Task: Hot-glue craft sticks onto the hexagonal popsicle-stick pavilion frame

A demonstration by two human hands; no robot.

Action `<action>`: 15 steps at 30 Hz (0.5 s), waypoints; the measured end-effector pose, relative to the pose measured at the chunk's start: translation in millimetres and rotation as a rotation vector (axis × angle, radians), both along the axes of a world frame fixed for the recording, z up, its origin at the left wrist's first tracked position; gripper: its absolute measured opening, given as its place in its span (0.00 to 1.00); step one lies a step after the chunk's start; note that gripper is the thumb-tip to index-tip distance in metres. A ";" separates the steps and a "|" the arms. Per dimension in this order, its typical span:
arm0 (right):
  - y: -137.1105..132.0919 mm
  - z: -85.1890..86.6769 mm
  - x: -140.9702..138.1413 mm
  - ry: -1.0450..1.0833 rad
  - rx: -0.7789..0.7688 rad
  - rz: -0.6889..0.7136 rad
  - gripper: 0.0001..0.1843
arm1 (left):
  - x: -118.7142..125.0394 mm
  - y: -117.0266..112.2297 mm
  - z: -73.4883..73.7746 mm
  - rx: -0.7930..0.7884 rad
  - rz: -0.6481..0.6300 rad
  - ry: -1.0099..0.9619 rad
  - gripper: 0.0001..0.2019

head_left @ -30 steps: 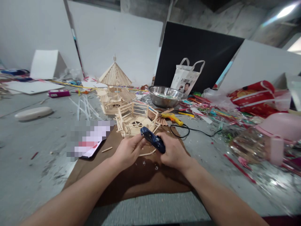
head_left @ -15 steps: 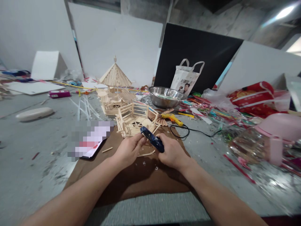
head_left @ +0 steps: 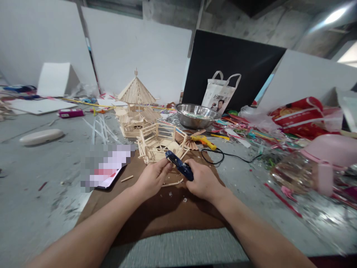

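Observation:
My right hand (head_left: 203, 178) is closed around a dark blue hand tool (head_left: 180, 165) that looks like pliers, tilted with its far end up to the left. At that far end, the fingers of my left hand (head_left: 152, 176) are pinched together; what they hold is too small and covered to make out. Just beyond both hands stands a six-sided frame of thin wooden sticks (head_left: 158, 143) with railings. Loose wooden sticks (head_left: 172, 184) lie on the brown mat (head_left: 173, 216) under and beside my hands. A stick-built pavilion (head_left: 136, 91) with a pointed roof rises behind the frame.
A phone (head_left: 111, 167) lies left of the mat, partly blurred. Behind the frame are a yellow glue gun (head_left: 205, 141) with a black cord and a steel bowl (head_left: 196, 115). To the right stands a pink-lidded clear jug (head_left: 298, 169) among scattered craft scraps. A white case (head_left: 41, 137) lies left.
Almost nothing differs. The view has shifted very slightly, and both hands keep the same grip around the dark blue tool.

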State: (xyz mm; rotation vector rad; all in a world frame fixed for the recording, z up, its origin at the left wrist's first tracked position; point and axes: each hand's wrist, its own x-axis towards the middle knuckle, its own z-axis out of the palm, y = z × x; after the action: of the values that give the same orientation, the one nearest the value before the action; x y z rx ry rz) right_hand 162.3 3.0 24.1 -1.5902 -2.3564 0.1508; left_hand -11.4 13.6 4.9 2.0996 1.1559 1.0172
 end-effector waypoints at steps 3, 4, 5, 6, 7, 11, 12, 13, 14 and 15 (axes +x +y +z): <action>0.1 -1.8 0.1 -0.011 0.016 -0.022 0.12 | -1.0 -0.6 1.8 -0.005 -0.007 0.018 0.14; 0.3 -2.8 0.1 -0.010 0.022 -0.028 0.11 | -1.3 -0.7 2.4 -0.004 -0.014 0.025 0.14; 0.6 -4.0 0.2 -0.006 0.027 -0.031 0.11 | -1.6 -0.8 2.9 -0.003 -0.019 0.031 0.14; 1.2 -5.2 0.4 0.001 0.033 -0.034 0.11 | -1.7 -0.9 3.2 -0.002 -0.022 0.037 0.14; 2.2 -6.4 1.0 0.012 0.042 -0.040 0.11 | -1.7 -0.9 3.3 -0.002 -0.022 0.042 0.14; 10.3 -10.2 7.2 0.087 0.168 -0.102 0.14 | -1.2 -1.7 2.8 -0.024 -0.010 0.047 0.13; 12.9 -10.7 9.7 0.106 0.218 -0.111 0.17 | -1.0 -2.0 2.6 -0.033 -0.013 0.041 0.13; 15.6 -10.9 12.3 0.119 0.264 -0.114 0.20 | -0.7 -2.3 2.3 -0.040 -0.016 0.033 0.12; 18.2 -10.9 14.8 0.127 0.302 -0.115 0.22 | -0.3 -2.5 2.1 -0.044 -0.019 0.025 0.12; 20.7 -10.7 17.4 0.130 0.335 -0.118 0.24 | 0.1 -2.5 1.8 -0.044 -0.021 0.015 0.12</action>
State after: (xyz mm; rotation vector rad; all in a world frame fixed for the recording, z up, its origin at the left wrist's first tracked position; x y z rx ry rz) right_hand 179.7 23.7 13.5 -1.5004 -2.0545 -0.1544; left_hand -11.3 11.1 6.6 2.0837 1.1516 0.9592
